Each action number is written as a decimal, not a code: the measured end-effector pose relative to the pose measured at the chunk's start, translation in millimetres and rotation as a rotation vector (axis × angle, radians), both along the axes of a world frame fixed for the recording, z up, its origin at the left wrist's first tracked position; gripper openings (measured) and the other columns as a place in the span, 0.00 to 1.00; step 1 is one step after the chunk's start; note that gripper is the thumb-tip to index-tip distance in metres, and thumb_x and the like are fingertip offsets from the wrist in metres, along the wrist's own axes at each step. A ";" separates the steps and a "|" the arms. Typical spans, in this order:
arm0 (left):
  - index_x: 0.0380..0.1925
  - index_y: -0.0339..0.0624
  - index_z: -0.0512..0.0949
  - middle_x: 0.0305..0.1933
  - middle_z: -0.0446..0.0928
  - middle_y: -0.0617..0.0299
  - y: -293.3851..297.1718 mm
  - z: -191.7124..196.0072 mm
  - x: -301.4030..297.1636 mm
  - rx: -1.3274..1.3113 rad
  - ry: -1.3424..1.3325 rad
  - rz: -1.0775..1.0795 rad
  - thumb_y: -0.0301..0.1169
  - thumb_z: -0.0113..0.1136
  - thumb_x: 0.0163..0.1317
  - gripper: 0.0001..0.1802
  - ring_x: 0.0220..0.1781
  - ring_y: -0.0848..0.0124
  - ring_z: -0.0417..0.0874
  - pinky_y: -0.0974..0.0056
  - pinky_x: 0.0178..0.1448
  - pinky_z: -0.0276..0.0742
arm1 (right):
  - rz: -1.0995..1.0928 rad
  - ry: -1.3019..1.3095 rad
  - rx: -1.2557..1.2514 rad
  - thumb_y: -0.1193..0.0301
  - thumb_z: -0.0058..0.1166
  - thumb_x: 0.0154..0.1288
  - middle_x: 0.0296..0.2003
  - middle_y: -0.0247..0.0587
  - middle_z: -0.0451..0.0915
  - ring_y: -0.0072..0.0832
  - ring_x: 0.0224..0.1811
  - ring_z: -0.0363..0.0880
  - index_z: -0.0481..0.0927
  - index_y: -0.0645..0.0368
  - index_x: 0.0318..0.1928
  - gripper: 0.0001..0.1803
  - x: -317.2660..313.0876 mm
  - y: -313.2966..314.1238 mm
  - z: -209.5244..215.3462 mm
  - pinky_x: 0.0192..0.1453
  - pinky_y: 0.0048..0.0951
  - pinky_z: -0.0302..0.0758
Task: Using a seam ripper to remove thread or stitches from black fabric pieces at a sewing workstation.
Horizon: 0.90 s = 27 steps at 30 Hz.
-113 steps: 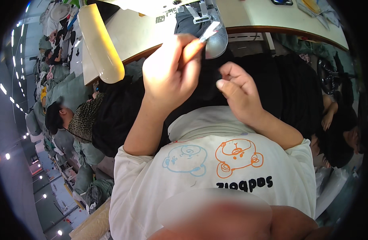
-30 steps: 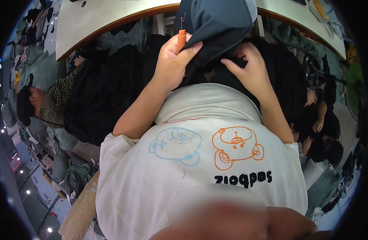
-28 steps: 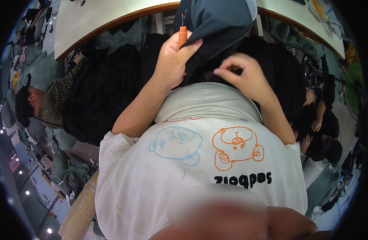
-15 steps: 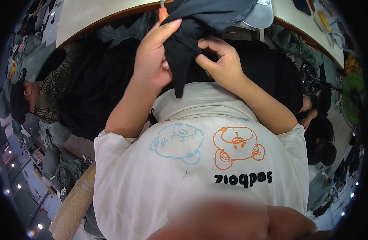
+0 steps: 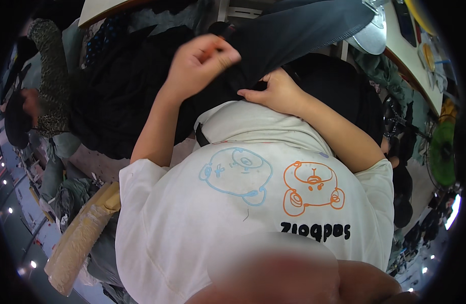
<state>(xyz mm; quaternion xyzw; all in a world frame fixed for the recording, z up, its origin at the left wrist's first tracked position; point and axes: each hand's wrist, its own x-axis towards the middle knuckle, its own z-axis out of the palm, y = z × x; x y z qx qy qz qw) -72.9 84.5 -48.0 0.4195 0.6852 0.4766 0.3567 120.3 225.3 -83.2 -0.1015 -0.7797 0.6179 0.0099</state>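
Observation:
A dark blue-grey piece of fabric (image 5: 306, 35) with a stitched edge stretches from my lap up to the right. Its lower part is pinched in my right hand (image 5: 278, 93), thumb pointing left along the cloth. Closed and slightly blurred, my left hand (image 5: 202, 66) is just left of the fabric. Inside its curled fingers shows an orange-handled tool (image 5: 210, 51); its working end is too smeared to identify. Black cloth covers the area beneath both hands, so where the held piece ends there is hard to see.
A pale table edge (image 5: 104, 11) lies at the upper left, and a metal machine plate (image 5: 370, 35) at the upper right. Another person in leopard print (image 5: 48, 76) is at the left. A green fan (image 5: 443, 154) stands at the right, a wrapped roll (image 5: 81, 240) at the lower left.
My left hand has come off the fabric and moved slightly up, keeping the orange-handled tool. The cloth now stretches out to the right, and my right hand is a little lower.

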 end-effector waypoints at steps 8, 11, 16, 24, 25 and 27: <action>0.42 0.44 0.78 0.27 0.64 0.77 -6.7 -38.8 33.9 -0.074 -0.587 0.123 0.32 0.73 0.68 0.12 0.22 0.85 0.61 0.74 0.26 0.59 | 0.009 -0.202 -0.017 0.69 0.71 0.63 0.41 0.50 0.88 0.37 0.46 0.88 0.86 0.66 0.45 0.15 -3.8 1.7 24.5 0.52 0.33 0.81; 0.47 0.49 0.73 0.28 0.66 0.76 -0.7 -43.6 42.2 0.013 -1.006 0.294 0.32 0.65 0.74 0.10 0.16 0.86 0.58 0.76 0.19 0.55 | -0.305 -0.011 -0.068 0.72 0.73 0.60 0.37 0.41 0.85 0.31 0.41 0.84 0.84 0.63 0.37 0.11 3.1 -13.7 -1.2 0.50 0.29 0.79; 0.48 0.51 0.71 0.29 0.62 0.76 -1.5 -38.4 45.5 0.026 -1.244 0.323 0.34 0.65 0.75 0.11 0.16 0.85 0.54 0.75 0.20 0.54 | -0.352 0.021 0.060 0.72 0.75 0.58 0.33 0.34 0.82 0.24 0.38 0.81 0.83 0.62 0.32 0.11 4.0 -17.9 9.7 0.46 0.26 0.78; 0.48 0.53 0.70 0.29 0.63 0.75 -21.0 -32.3 48.3 0.082 -1.291 0.275 0.35 0.64 0.75 0.11 0.17 0.84 0.56 0.75 0.21 0.56 | -0.417 -0.065 -0.278 0.69 0.76 0.61 0.35 0.35 0.87 0.19 0.40 0.80 0.88 0.62 0.40 0.12 4.6 -35.9 10.2 0.46 0.24 0.77; 0.49 0.53 0.70 0.29 0.63 0.75 -23.4 -33.1 50.6 0.101 -1.269 0.266 0.36 0.65 0.75 0.12 0.17 0.84 0.57 0.75 0.21 0.56 | -0.407 -0.060 -0.297 0.69 0.76 0.61 0.35 0.35 0.87 0.18 0.40 0.80 0.88 0.62 0.40 0.12 5.6 -38.1 9.8 0.46 0.23 0.77; 0.49 0.52 0.70 0.29 0.64 0.75 -27.3 -31.6 55.7 0.106 -1.206 0.271 0.36 0.64 0.75 0.12 0.17 0.85 0.58 0.76 0.21 0.55 | -0.384 -0.068 -0.322 0.69 0.75 0.62 0.35 0.35 0.87 0.18 0.39 0.80 0.89 0.63 0.39 0.11 7.2 -42.0 10.3 0.46 0.23 0.76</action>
